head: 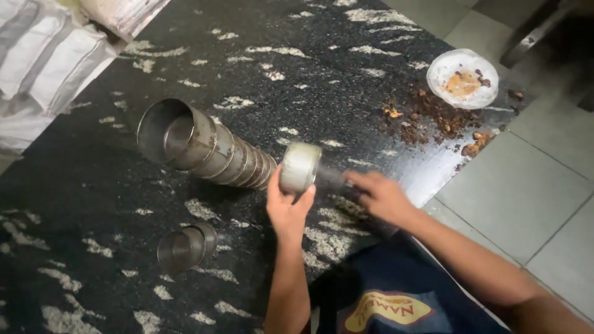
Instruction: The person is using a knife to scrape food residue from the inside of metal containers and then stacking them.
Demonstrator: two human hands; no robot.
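Left hand [288, 207] grips a steel cup [300, 167] at the near end of the nested cup stack [207, 148]. Right hand [378, 195], blurred; grip cannot be told. Risk: the lying stack rolls if knocked.

The desk [309, 68] is black stone flecked with white streaks. On it, the row of nested steel cups [204, 145] is dull silver-grey with darker ring lines. Right of that row, the left hand [288, 207] holds a pale grey steel cup [300, 167]. Farther right of the row, reddish-brown crumbs [436, 117] lie beside a white lid [463, 78] smeared orange-brown. Below the row sits another silver-grey cup [185, 246]. The floor tiles [526, 198] are light grey-green.
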